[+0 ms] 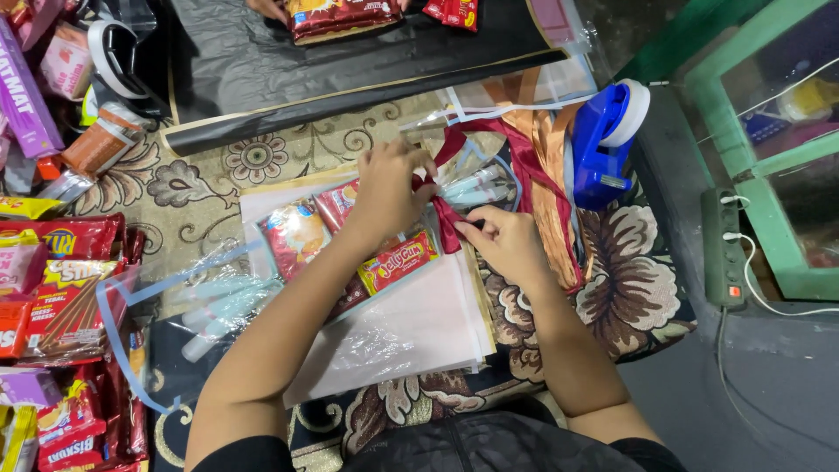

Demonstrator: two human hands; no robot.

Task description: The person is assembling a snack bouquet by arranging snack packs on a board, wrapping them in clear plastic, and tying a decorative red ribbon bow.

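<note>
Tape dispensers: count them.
2: a blue tape dispenser right of the hands beside the ribbons, a black-and-white tape dispenser at top left. Others may hide under clutter.

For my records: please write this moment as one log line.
left hand: pinching ribbon | right hand: pinching ribbon | under hands: snack bundle in clear wrap | near: blue tape dispenser

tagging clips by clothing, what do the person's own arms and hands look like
Both arms are bare from the upper arm down. Short black sleeves show at the bottom edge. The left hand and right hand wear no gloves; no rings, watch or bracelets are visible.
</note>
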